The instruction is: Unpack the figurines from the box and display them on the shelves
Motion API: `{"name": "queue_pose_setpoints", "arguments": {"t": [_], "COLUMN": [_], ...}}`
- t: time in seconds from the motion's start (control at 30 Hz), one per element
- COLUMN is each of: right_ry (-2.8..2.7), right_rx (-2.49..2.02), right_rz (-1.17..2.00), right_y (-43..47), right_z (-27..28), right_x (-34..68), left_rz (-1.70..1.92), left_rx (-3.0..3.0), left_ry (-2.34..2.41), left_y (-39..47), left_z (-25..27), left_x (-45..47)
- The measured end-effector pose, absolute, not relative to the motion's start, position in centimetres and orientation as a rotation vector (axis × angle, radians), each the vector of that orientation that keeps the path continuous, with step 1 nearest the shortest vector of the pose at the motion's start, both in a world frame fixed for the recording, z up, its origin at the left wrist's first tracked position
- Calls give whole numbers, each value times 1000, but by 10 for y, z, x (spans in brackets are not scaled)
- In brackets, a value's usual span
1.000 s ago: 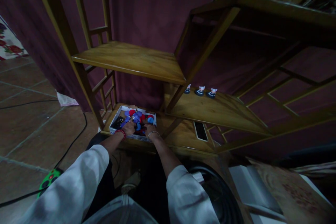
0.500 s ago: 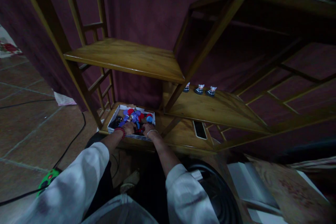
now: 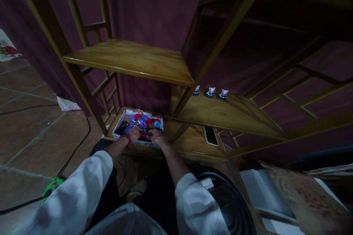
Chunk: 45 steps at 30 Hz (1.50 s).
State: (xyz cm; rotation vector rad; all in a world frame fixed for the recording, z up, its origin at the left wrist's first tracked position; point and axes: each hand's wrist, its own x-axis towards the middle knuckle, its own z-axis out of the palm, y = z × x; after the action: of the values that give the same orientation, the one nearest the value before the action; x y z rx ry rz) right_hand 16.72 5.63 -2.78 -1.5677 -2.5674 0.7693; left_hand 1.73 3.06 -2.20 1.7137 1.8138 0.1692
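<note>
A white cardboard box [image 3: 118,124] sits on the lowest wooden shelf, filled with small purple, red, blue and black pieces [image 3: 140,121]. Over its front part, my left hand [image 3: 134,133], a red bead bracelet at the wrist, has its fingers curled in among the pieces. Close beside it, my right hand [image 3: 155,134], with a pale bangle, reaches in with bent fingers near a red piece. Both hands look closed; whatever they pinch is too small and dark to name.
Three small figurines [image 3: 210,92] stand on the middle shelf [image 3: 220,112]. A phone [image 3: 210,136] lies on the lower shelf, right of the box. A black round stool [image 3: 231,198] is at my right, near cardboard boxes [image 3: 261,191]. A green device [image 3: 52,188] with cables lies on the floor.
Both hands stay in the box, with only slight shifts of the fingers. The right hand's fingers have moved a little to the left.
</note>
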Motion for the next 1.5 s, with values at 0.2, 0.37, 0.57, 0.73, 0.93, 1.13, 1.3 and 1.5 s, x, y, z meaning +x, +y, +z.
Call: {"name": "queue_pose_setpoints", "arguments": {"t": [0.2, 0.37, 0.57, 0.73, 0.93, 1.13, 1.3, 1.5], "right_ry": [-2584, -2535, -2629, -2693, -2672, -2641, -2613, -2544], "right_rx": [-1551, -1579, -1514, -1434, -1478, -1546, -1571, -1605], "right_rz": [772, 860, 831, 830, 776, 759, 721, 655], "right_y": [56, 56, 56, 57, 55, 55, 56, 53], "right_z": [-28, -28, -25, -23, -25, -27, -31, -31], "right_x": [167, 166, 168, 170, 167, 164, 162, 160], "left_rz": [184, 214, 229, 251, 202, 225, 225, 229], "left_rx": [1678, 1623, 1636, 1646, 1688, 1697, 1691, 1560], "left_ry": [1852, 1889, 1876, 1845, 1829, 1832, 1916, 2053], "left_y": [31, 34, 35, 35, 35, 33, 34, 38], "left_z": [-22, -28, -29, -29, -30, -28, -26, -29], "left_x": [16, 15, 15, 15, 14, 15, 16, 14]}}
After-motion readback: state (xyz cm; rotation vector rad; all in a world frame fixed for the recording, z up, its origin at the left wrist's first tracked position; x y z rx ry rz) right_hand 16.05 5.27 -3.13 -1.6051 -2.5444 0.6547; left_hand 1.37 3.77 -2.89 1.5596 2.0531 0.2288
